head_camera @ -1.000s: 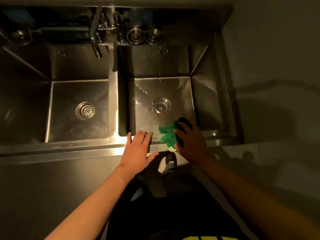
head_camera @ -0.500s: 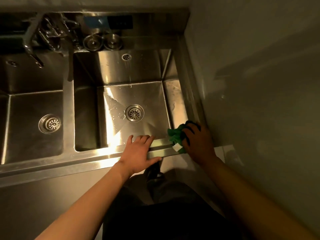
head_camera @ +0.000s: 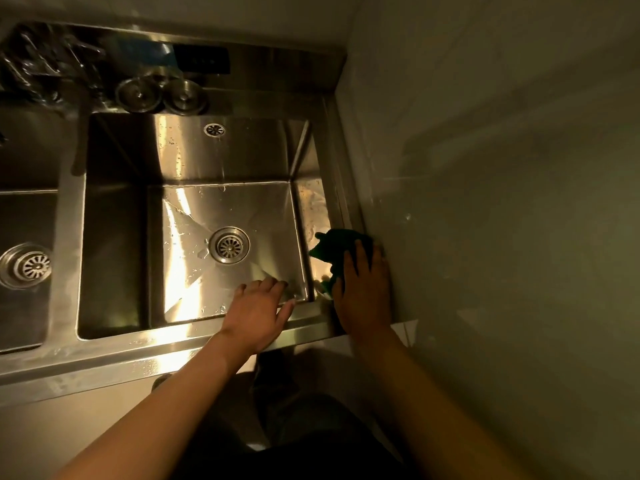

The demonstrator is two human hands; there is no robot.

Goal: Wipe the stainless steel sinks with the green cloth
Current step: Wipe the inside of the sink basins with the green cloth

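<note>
My right hand [head_camera: 365, 292] is pushing the crumpled green cloth [head_camera: 330, 245] further back along the right rim of the deep rectangular stainless steel right basin [head_camera: 114, 237] than half a second ago. On that rim my fingers are lying nearly straight over the cloth, pressing it down rather than pinching it. My left hand [head_camera: 258, 313] is resting flat on the basin's front rim, fingers spread. The round perforated drain strainer [head_camera: 229, 244] is sitting mid-floor in the basin.
</note>
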